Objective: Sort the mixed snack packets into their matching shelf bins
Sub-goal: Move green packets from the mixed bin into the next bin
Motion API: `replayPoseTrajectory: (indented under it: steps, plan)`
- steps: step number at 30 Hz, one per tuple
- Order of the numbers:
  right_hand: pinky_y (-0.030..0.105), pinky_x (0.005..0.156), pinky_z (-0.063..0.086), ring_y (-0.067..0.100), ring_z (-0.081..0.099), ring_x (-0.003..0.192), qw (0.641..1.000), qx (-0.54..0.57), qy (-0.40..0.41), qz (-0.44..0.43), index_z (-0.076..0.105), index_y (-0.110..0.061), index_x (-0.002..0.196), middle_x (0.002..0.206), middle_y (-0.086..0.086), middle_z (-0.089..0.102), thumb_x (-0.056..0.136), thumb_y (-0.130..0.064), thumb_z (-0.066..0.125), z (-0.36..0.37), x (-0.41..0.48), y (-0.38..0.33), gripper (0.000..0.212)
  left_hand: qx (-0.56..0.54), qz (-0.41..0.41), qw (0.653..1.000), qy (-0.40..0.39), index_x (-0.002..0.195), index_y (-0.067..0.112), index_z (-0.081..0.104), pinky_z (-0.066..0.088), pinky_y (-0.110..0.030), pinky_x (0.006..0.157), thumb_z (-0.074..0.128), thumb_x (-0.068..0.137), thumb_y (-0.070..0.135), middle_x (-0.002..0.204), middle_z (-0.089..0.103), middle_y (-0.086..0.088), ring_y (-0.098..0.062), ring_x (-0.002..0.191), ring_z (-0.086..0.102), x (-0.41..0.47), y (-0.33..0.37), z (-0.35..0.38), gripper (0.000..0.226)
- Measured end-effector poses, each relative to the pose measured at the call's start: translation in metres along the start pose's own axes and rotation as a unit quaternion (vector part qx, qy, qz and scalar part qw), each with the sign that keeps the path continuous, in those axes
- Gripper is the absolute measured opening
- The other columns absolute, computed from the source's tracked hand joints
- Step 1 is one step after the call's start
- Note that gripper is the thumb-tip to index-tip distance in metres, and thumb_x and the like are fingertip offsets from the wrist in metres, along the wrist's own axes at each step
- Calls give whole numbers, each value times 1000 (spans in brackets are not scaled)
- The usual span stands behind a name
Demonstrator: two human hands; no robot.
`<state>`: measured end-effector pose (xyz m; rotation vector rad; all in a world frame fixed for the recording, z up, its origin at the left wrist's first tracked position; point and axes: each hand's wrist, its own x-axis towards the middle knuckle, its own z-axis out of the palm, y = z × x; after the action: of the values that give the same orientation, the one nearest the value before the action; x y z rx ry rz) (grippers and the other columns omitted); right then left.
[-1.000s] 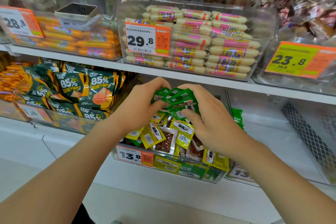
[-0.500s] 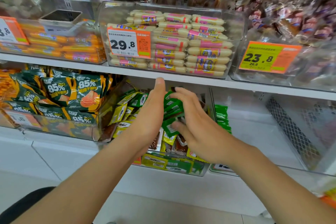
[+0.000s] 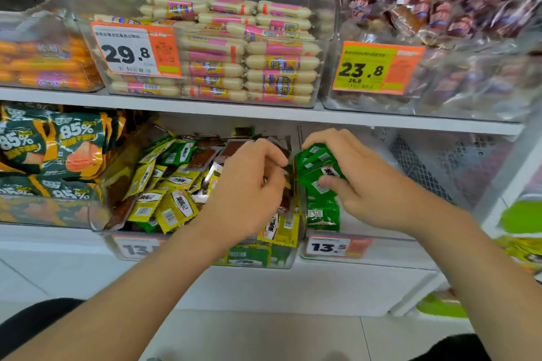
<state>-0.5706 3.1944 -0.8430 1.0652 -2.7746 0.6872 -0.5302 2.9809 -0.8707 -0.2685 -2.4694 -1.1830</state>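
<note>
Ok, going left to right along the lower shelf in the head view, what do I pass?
85% bags → yellow packets → left hand → green packets → right hand → mesh panel.

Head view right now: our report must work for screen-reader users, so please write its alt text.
A person's right hand grips a stack of green packets over the right-hand bin, which holds a few more. The left hand, fingers curled, is in the neighbouring bin of mixed yellow, green and brown packets.
</note>
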Motion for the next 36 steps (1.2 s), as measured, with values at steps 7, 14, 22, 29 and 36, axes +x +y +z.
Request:
replayPoseTrajectory:
  steps: [7, 14, 22, 29, 36]
  plan:
    - [40, 97, 45, 21, 52, 119, 980, -35, -155, 122, 31, -42, 142, 134, -6, 49, 97, -22, 73, 7, -8, 52, 65, 180, 75, 976, -98, 119, 33, 62, 41, -41, 94, 54, 99, 22, 115, 53, 10, -18, 107, 47, 5, -1, 25, 24]
    - [35, 113, 43, 18, 49, 139, 950, -63, -280, 124, 49, -21, 152, 152, 0, 52, 91, -32, 79, 24, 10, 78, 69, 208, 52, 968, -128, 121, 39, 61, 36, -48, 102, 50, 102, 28, 120, 50, 12, -15, 114, 40, 9, 3, 37, 24]
    - [41, 106, 52, 22, 59, 128, 929, -103, -347, 81, 60, -23, 144, 138, 4, 65, 87, -19, 77, 52, 26, 78, 59, 180, 53, 975, -119, 96, 42, 69, 33, -47, 96, 54, 98, 35, 110, 55, 17, -13, 109, 45, 16, 2, 41, 17]
    - [26, 104, 49, 11, 60, 120, 959, -51, -270, 71, 66, -19, 137, 134, -2, 68, 89, -26, 80, 46, 15, 83, 51, 211, 69, 967, -120, 101, 46, 63, 32, -45, 94, 65, 88, 54, 108, 56, 21, -10, 110, 45, 19, -6, 38, 16]
    - [35, 110, 45, 18, 53, 128, 923, -95, -361, 94, 53, -33, 151, 149, -3, 55, 97, -36, 69, 50, 14, 78, 56, 212, 61, 968, -119, 97, 47, 64, 29, -45, 94, 66, 89, 55, 106, 57, 21, -11, 112, 47, 19, -6, 39, 12]
